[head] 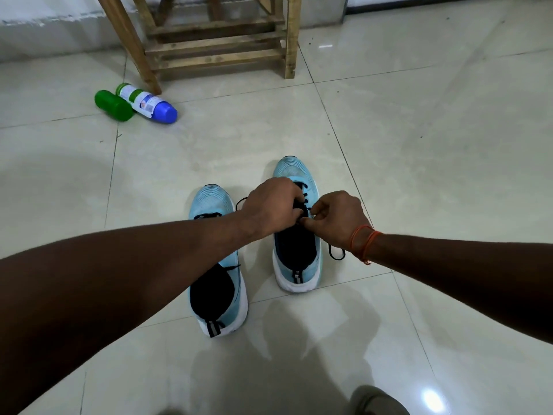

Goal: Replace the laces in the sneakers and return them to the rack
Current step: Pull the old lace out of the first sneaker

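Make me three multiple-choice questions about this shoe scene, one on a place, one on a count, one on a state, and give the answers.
1. Where is the wooden rack?
A. beyond the sneakers, by the wall
B. behind the person
C. on a table

2. How many bottles lie on the floor?
A. one
B. two
C. four

3. What are the hands doing?
A. resting on the floor
B. lifting a bottle
C. working the black lace on the right sneaker

Answers: 1 A, it stands past the toes. 2 B, one green, one blue-capped. 3 C, left hand and right hand pinch the lace.
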